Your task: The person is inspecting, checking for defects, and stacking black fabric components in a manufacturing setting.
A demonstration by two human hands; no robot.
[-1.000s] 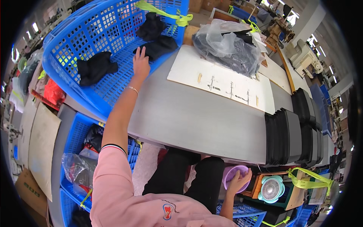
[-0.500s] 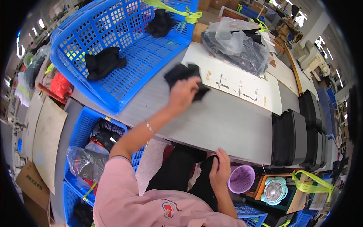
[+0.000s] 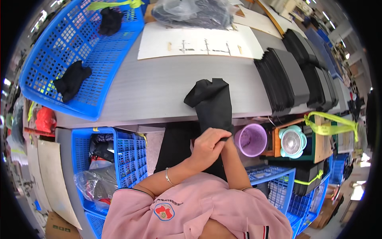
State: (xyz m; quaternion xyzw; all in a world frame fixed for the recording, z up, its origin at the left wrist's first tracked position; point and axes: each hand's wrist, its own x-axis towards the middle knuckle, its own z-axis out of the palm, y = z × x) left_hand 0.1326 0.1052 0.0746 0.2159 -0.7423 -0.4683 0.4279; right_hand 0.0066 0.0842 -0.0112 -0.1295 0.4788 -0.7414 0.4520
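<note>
A: What is held by the hands?

B: A long black fabric piece (image 3: 213,105) is gripped at its near end. The left hand (image 3: 207,146) is curled over that end, fingers (image 3: 218,134) closed on the cloth. The right hand (image 3: 227,140) is mostly hidden behind the left; contact with the same end is suggested, but the set of its fingers cannot be told.

A: Where is the fabric laid?

B: Its far part is spread on the grey tabletop (image 3: 159,87), with a folded flap at the upper left, and its near part is hung over the table's front edge towards the body.

A: What is seen around it?

B: A stack of dark flat pieces (image 3: 286,77) is placed just to the right on the table. A white paper sheet with markings (image 3: 199,42) is laid beyond the fabric. A large blue plastic basket (image 3: 79,51) is set at the left, with two black garments in it. A lilac round bin (image 3: 250,140) is found below the table edge, close beside the hands, and a small pale green fan (image 3: 292,141) is next to it.
</note>
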